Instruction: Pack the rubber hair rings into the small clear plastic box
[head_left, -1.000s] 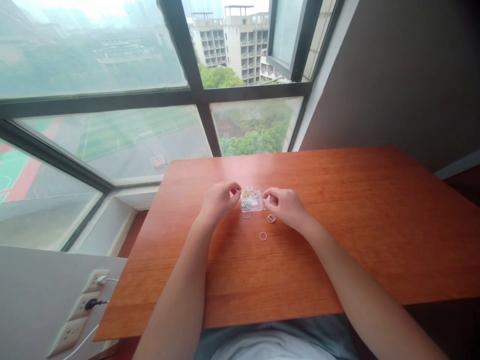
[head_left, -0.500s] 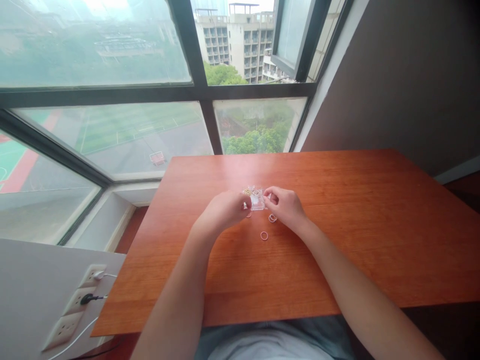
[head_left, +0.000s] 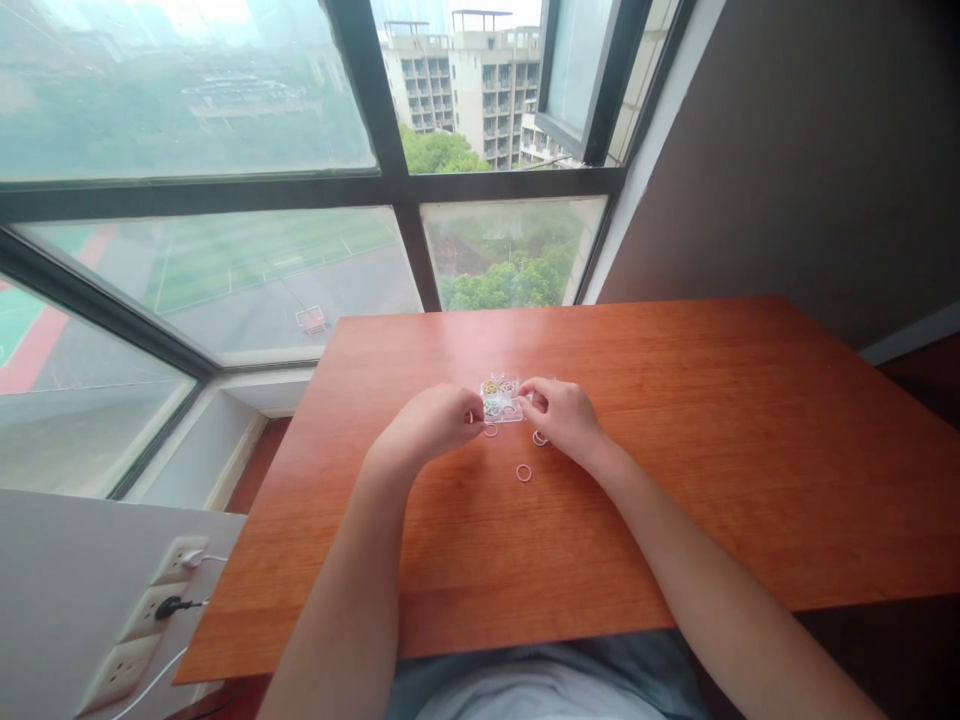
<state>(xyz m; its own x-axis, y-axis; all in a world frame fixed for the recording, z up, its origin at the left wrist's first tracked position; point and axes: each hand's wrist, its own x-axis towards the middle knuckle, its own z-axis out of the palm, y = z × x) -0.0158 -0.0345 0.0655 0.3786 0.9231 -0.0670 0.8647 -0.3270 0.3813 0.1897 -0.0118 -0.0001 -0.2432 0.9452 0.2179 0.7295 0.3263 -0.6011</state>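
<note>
A small clear compartment box (head_left: 512, 417) lies on the wooden table, with yellowish, pale green and pale pink rings in its compartments. My left hand (head_left: 439, 422) is at its left edge, thumb and fingers closed together; what they hold, if anything, is hidden. On the other side, my right hand (head_left: 564, 412) has thumb and fingertips pinched at the box's right edge. A pale pink ring (head_left: 490, 431) lies by the front left of the box. Pale rings (head_left: 539, 439) lie overlapping under my right hand, and a single pink ring (head_left: 523, 474) is nearer to me.
The reddish-brown table (head_left: 660, 530) stretches well to both sides of my hands. Behind it are dark-framed windows (head_left: 517, 184). A grey wall (head_left: 795, 170) stands at the right. Wall sockets (head_left: 154, 610) with plugs and cables are low on the left.
My left hand has drawn back leftward from over the box, uncovering the front left compartment with pale green rings. My right hand stays at the box's right edge. The view has shifted slightly.
</note>
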